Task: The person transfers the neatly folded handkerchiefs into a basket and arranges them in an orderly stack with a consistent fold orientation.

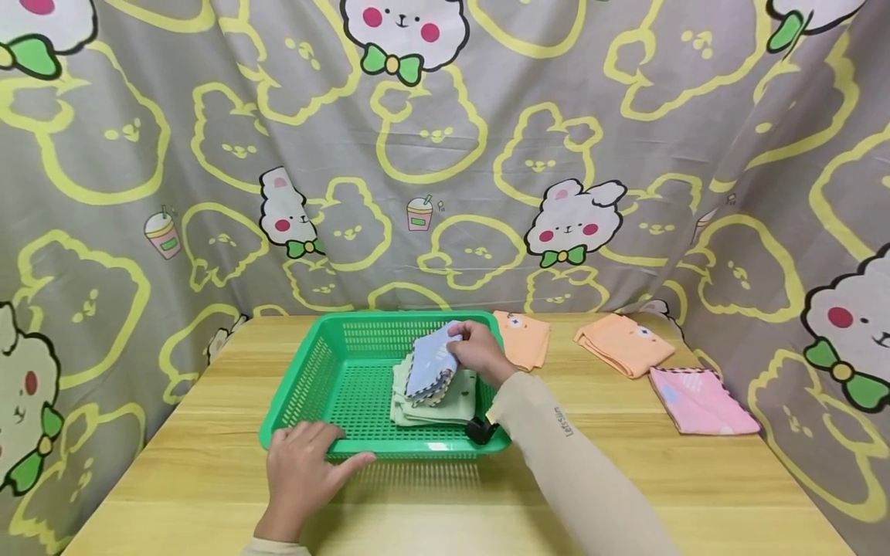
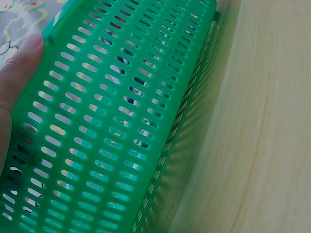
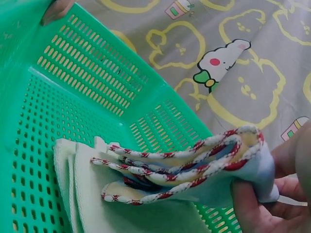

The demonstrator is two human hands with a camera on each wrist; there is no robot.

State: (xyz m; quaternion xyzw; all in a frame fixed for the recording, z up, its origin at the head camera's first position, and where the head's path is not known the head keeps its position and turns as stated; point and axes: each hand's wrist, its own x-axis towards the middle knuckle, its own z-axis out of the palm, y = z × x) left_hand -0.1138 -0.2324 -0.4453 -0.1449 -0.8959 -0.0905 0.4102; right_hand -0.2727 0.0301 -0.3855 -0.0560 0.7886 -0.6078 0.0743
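Nearest the viewer, on the wooden counter (image 1: 445, 502), the left hand (image 1: 302, 463) rests on the near rim of the green perforated basket (image 1: 327, 371), fingers relaxed and gripping nothing; its thumb lies against the outer wall. Within the basket, the right hand (image 1: 480, 351) pinches a folded blue cloth (image 1: 431, 363) with red-and-white stitched edging at its folded end, just above a folded pale green cloth (image 1: 434, 401). Being light, soft and limp, the blue cloth probably handles best pinched through all layers at the fold. Farther right lie a pink cloth (image 1: 702, 401) and two orange cloths (image 1: 626, 344), before a rabbit-print curtain (image 1: 445, 154).
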